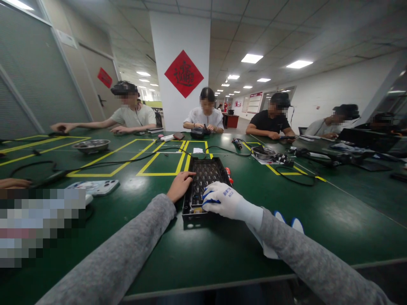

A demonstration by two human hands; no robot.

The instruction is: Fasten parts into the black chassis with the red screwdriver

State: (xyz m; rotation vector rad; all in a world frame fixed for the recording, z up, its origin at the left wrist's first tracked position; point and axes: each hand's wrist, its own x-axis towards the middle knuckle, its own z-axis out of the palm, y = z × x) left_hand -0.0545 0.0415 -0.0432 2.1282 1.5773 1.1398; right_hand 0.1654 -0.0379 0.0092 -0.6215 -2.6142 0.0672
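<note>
A black open case (208, 166) lies on the green table in front of me, its inside filled with rows of small round shapes. My left hand (180, 186), bare, grips the case's left wall, with a fingertip over the rim. A white and blue glove covers my right hand (224, 198). Its fingers are curled down into the near right part of the case, and what they pinch is hidden. Beside those fingers, a small yellowish part (197, 210) shows at the near end. Something red (228, 174) sits against the case's far right side.
Another white glove (270, 248) lies under my right forearm. Left of me is a phone (103, 187), with a metal bowl (92, 145) farther off. A black cable (143, 156) crosses the table. Another bowl (264, 151) stands at the right. Several people sit around the far side.
</note>
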